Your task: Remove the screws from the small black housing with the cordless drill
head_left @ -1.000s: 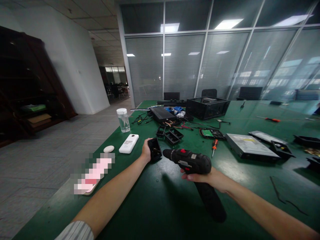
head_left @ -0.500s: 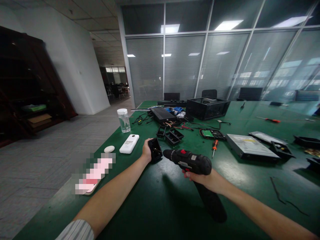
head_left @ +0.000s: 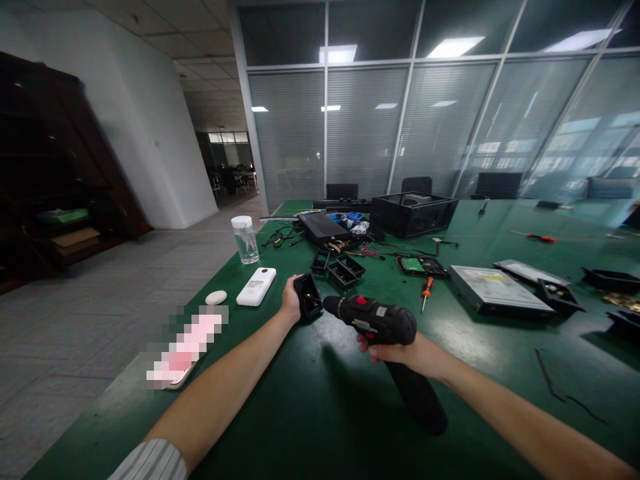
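My left hand (head_left: 291, 300) grips a small black open box (head_left: 309, 298) by its left side. The box is tilted toward me, and a few small brass-coloured bits show inside it. In my right hand (head_left: 385, 350) is a black cordless drill (head_left: 375, 319) with red switches, fingers wrapped around its handle. The drill's chuck points left at the box, close to its right edge; whether its tip touches the box I cannot tell. Just behind the held box lie more small black boxes (head_left: 346, 271) of the same kind.
On the green table (head_left: 300, 433) are an orange screwdriver (head_left: 426, 293), a silver disc drive (head_left: 500, 290), a circuit board (head_left: 420, 265), a black computer case (head_left: 414, 213) and tangled cables. To the left stand a clear jar (head_left: 245, 240), a white power bank (head_left: 257, 287) and a pinkish phone (head_left: 187, 360).
The whole view has shifted slightly. My right hand and the drill have come a little to the left, toward the box. My left hand keeps its hold on the box.
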Tool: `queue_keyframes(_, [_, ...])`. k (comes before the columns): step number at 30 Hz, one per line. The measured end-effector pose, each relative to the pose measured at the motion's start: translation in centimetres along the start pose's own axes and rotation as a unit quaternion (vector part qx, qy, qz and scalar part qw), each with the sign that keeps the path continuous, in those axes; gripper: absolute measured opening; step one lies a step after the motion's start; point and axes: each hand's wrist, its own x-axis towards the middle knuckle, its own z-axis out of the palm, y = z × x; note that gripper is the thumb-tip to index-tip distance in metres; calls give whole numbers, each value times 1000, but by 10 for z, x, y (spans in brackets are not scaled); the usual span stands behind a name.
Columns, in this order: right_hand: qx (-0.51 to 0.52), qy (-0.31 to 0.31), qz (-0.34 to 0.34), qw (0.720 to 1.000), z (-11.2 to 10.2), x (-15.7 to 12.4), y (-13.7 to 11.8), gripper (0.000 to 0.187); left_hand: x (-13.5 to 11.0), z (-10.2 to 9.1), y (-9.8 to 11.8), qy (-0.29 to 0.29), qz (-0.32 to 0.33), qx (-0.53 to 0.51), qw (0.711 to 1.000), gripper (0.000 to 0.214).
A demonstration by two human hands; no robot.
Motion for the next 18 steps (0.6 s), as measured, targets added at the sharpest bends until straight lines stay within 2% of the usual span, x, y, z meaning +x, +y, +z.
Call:
queue_keyframes(4, [-15,12,-12,1000,0,-1,-1,39,0,-1,0,0,-7,3,1000,33])
queue_keyframes(10, [7,24,-3,1000,-3,0,4,45,2,-3,-1,-6,-12,1,1000,33])
queue_keyframes(18, [-22,58,-4,998,2,-4,-1,36,6,-5,-1,-11,-21,0,1000,32])
